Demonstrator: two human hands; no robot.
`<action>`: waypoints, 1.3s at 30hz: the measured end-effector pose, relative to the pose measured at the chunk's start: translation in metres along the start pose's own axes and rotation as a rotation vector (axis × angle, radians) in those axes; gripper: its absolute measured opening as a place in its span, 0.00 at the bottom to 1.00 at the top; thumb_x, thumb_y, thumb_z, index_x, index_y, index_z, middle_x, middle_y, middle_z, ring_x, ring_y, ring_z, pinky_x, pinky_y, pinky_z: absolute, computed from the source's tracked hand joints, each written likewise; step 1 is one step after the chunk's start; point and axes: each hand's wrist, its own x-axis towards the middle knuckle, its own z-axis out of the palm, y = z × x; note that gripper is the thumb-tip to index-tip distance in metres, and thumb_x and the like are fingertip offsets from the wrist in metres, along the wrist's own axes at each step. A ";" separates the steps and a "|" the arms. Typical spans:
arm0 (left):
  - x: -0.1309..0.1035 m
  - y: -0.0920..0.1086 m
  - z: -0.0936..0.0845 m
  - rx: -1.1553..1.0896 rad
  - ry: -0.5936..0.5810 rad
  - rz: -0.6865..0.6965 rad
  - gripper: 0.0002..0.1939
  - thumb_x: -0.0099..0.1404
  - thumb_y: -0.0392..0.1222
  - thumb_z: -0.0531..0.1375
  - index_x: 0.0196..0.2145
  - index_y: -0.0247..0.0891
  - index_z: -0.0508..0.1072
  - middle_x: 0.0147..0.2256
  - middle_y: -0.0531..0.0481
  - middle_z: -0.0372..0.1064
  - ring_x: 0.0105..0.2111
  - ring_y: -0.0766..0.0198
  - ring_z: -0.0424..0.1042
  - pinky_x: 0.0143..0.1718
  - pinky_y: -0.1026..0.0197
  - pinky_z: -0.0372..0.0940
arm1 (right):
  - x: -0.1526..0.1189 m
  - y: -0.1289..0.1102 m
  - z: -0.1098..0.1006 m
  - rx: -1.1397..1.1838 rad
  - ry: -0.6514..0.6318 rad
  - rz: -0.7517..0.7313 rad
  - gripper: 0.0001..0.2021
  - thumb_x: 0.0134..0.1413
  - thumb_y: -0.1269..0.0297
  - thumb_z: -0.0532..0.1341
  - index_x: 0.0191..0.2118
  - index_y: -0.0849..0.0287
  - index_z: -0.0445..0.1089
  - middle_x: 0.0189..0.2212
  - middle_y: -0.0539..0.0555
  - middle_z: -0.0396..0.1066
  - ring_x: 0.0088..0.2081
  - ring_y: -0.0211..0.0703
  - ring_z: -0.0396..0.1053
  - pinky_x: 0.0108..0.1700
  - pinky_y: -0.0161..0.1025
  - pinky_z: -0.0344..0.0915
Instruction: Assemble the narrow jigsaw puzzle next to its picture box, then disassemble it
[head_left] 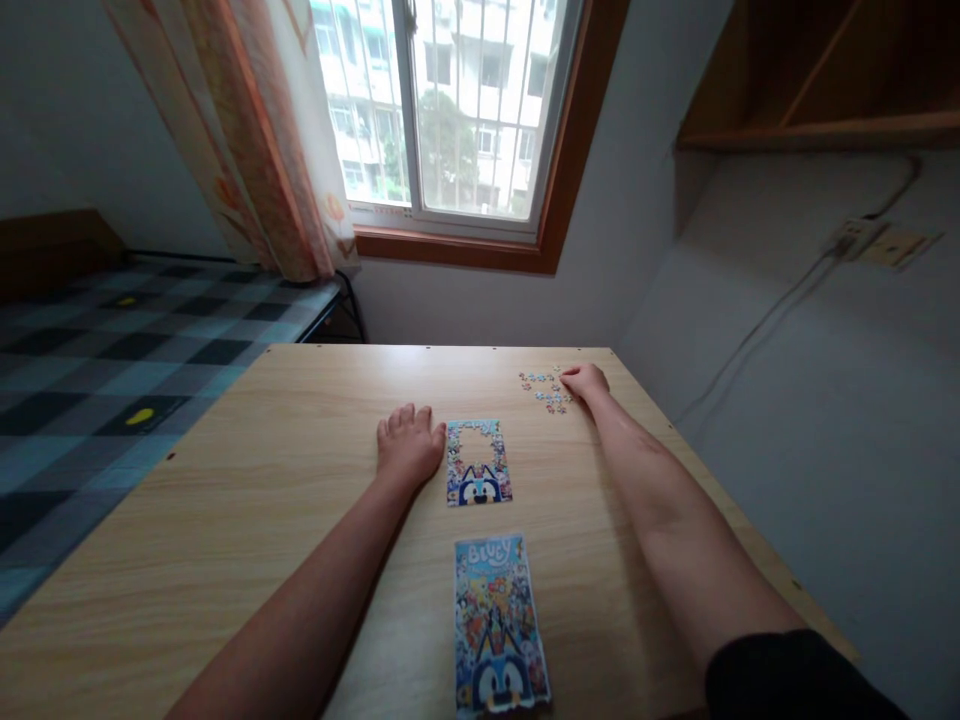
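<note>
A partly assembled jigsaw puzzle (480, 487) lies flat on the wooden table, with a gap in its upper middle where bare table shows. My left hand (409, 440) rests palm down beside its left edge, fingers spread, the thumb close to the puzzle's border. Toward the far right corner, loose puzzle pieces (553, 398) are scattered in a small group. My right hand (586, 381) is at the right side of that group, fingertips pinched together among the pieces; whatever is between them is too small to make out.
A Bluey puzzle packet (499, 620) with a matching picture lies near the front of the table (300, 480). A bed with a checked cover (150, 340) stands at the left. Behind the table are a window and curtain (262, 150); a wall with a power cord (780, 300) runs along the right.
</note>
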 end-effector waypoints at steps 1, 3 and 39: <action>0.000 0.000 0.000 -0.004 0.000 -0.001 0.26 0.73 0.54 0.47 0.60 0.41 0.69 0.63 0.34 0.62 0.63 0.43 0.58 0.62 0.40 0.52 | 0.000 0.001 -0.001 0.005 -0.012 0.005 0.14 0.41 0.66 0.68 0.38 0.56 0.82 0.24 0.52 0.76 0.27 0.41 0.71 0.37 0.36 0.67; -0.001 0.001 -0.002 -0.010 -0.003 -0.003 0.26 0.73 0.54 0.47 0.60 0.40 0.69 0.64 0.34 0.62 0.64 0.43 0.58 0.62 0.40 0.52 | -0.001 0.003 -0.003 0.027 -0.043 0.015 0.15 0.40 0.69 0.68 0.38 0.60 0.82 0.22 0.52 0.75 0.24 0.39 0.69 0.33 0.35 0.66; -0.005 -0.009 0.001 -0.310 -0.126 0.596 0.51 0.56 0.67 0.65 0.70 0.43 0.55 0.69 0.39 0.53 0.69 0.43 0.51 0.68 0.43 0.49 | -0.205 -0.050 0.048 0.387 -0.414 -0.656 0.06 0.50 0.62 0.67 0.33 0.57 0.81 0.30 0.52 0.79 0.31 0.41 0.74 0.36 0.36 0.66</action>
